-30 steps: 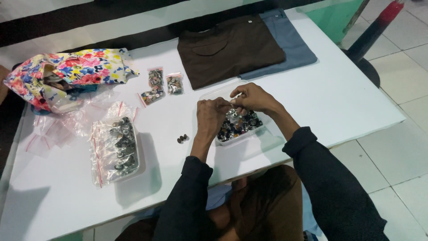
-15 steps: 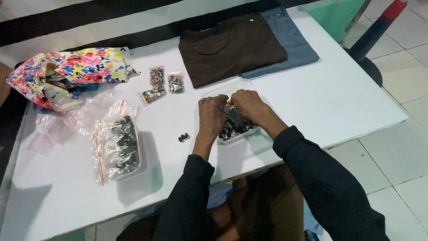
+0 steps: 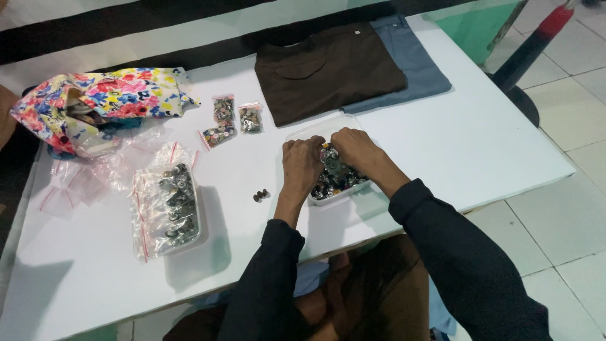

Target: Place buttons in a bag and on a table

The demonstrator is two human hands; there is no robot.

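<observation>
Hands (image 3: 328,155) dig into clear tray (image 3: 297,134) of small buttons (image 3: 338,180).

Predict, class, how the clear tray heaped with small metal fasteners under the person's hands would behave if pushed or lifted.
The clear tray looks thin-walled, so it may flex when lifted. Heaped with dark metal fasteners, it is probably heavy for its size and should slide, not tip. The left hand and right hand rest over it.

Both hands (image 3: 328,155) dig in a clear tray (image 3: 303,132) of buttons; white table (image 3: 480,139) beneath.
</observation>
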